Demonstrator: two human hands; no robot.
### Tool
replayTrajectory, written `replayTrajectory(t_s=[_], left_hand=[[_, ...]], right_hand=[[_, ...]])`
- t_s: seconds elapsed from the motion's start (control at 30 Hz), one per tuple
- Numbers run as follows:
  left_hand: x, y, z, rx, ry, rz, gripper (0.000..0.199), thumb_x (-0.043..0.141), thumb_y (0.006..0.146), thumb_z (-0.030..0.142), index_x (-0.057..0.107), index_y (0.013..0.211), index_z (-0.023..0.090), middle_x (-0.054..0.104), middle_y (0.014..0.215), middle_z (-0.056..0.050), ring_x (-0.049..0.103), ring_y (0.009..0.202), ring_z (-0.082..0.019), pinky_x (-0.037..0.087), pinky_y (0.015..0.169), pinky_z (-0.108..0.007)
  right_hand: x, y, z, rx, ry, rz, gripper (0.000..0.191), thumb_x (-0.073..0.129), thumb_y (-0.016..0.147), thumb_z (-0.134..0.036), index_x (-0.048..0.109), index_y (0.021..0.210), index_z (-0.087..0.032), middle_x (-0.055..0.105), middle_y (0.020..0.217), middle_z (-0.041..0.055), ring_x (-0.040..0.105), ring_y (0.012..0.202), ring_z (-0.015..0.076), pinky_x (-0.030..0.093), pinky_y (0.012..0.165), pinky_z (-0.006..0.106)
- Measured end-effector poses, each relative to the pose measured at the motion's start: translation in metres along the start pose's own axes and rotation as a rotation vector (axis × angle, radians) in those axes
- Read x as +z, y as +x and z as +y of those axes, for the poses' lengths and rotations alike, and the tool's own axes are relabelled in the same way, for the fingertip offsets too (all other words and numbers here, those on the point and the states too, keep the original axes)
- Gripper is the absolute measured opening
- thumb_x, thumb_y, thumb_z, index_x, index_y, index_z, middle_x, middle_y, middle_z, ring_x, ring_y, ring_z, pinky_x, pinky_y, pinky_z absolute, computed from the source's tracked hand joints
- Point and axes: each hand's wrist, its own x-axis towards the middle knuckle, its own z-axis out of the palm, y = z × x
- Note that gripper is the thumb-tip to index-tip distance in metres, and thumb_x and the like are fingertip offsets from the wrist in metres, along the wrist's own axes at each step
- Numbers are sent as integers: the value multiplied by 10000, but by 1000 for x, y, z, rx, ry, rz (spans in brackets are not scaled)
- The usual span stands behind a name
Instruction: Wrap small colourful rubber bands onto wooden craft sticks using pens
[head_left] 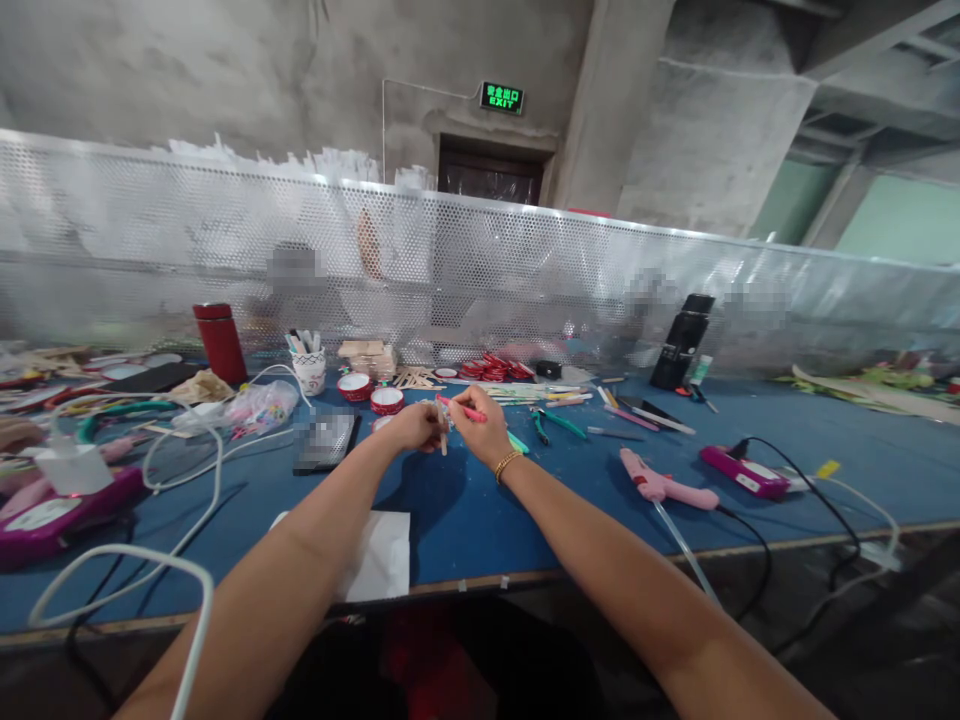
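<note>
Above the middle of the blue table [480, 530], my left hand [418, 427] is closed on a thin, pale wooden craft stick [443, 443], which hangs roughly upright from the fingers. My right hand [484, 430], with a gold bracelet at the wrist, grips a pink marker pen [471, 413]. The pen's front end points left and sits close to the top of the stick; whether they touch I cannot tell. Red-and-white tape rolls [387, 400] stand just beyond my left hand. Green-handled pliers [559, 424] lie right of my right hand.
A pink glue gun [667, 485] and a purple power strip [746, 472] lie at right, with cables trailing off the edge. A phone [325, 440], a cup of pens [307, 368] and a red thermos [220, 342] are at left. A perforated metal screen [510, 270] stands behind.
</note>
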Motion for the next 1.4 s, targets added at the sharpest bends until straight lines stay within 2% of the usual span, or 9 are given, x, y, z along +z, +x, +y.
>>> replayTrajectory(t_s=[0.2,0.57,0.8,1.0,1.4], left_hand=[[0,-1,0,1,-4,11,93,645,751,173,559,739,141,621,561,8,585,484,-96,463,497,-187],[1,-2,2,-14,12,19,69,569,793,134,539,731,146,613,545,7,581,474,-108,481,512,-214],[0,2,-2,-12,14,13,106,655,748,193,558,752,152,603,530,23,575,472,-96,467,512,-190],[1,2,-2,-23,10,4,46,597,778,178,560,769,152,605,531,15,581,476,-111,475,515,-209],[0,5,-3,-24,23,10,80,634,760,183,570,792,147,615,556,11,582,486,-105,478,518,-200]], right_hand=[[-1,0,-1,7,9,2,111,512,841,-293,555,777,-214,621,721,-14,562,645,133,424,639,242],[0,0,1,6,-8,2,100,503,830,-281,544,764,-218,610,691,-21,559,625,133,412,619,242],[-1,0,-1,11,-15,9,99,513,823,-269,547,745,-217,601,678,-31,545,617,126,395,614,236],[-1,-1,-2,-10,-18,-2,124,507,837,-284,556,747,-214,610,700,-27,549,637,126,397,631,237],[-2,0,-5,11,-15,-22,108,502,827,-286,554,762,-218,628,712,-16,569,649,137,423,644,247]])
